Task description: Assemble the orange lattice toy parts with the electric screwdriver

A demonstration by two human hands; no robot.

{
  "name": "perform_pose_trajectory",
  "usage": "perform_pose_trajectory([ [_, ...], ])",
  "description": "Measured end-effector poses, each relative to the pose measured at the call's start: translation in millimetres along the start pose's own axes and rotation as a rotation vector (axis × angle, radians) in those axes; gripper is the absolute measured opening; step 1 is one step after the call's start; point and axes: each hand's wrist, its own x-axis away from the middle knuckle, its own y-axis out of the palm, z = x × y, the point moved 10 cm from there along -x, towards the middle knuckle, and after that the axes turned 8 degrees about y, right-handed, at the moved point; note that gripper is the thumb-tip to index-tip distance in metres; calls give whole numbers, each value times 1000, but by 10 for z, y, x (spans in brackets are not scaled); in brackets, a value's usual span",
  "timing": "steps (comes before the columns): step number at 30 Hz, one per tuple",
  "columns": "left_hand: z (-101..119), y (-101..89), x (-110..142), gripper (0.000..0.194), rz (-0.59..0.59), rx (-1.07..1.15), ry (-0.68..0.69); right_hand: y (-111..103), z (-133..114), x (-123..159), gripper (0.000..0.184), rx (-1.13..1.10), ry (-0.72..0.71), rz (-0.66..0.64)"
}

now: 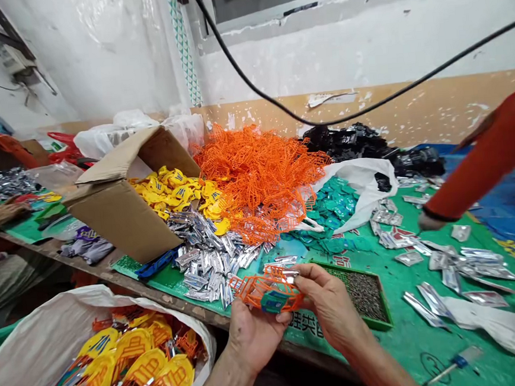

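Observation:
My left hand (257, 333) cradles an orange plastic lattice frame (251, 288) from below, with a teal printed plate (274, 302) set against it. My right hand (330, 294) closes on the frame's right end, its thumb and fingers at a shiny silver piece there. Exactly how that silver piece sits is partly hidden by the fingers. Just behind the hands lies a heap of silver pieces (213, 262). Close to my right hand is a green tray (387, 313) of small dark metal parts (366, 294).
Behind rise an orange frame pile (255, 169), teal plates (336, 201) and black pieces (351, 141). A cardboard box (117, 219) spills yellow parts (172, 188). A white sack (13, 379) holds assembled pieces. A co-worker's sleeve (486, 151) reaches in; another person's hand (1, 216) shows left.

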Motion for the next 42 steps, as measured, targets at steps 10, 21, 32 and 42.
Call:
perform_pose_trajectory([
  [10, -86, 3, -7, 15, -45, -127, -81, -177, -186, 86, 27, 217, -381, 165],
  [21, -270, 66, 59, 19, -150, -139, -182, -296, -272, 156, 23, 248, -477, 276],
  [32, -146, -59, 46, 7, -26, -195, -63, -282, -156, 121, 27, 189, -406, 224],
  [42, 425, -133, 57, 25, 142, -306, 379, -343, -224, 163, 31, 145, -423, 315],
])
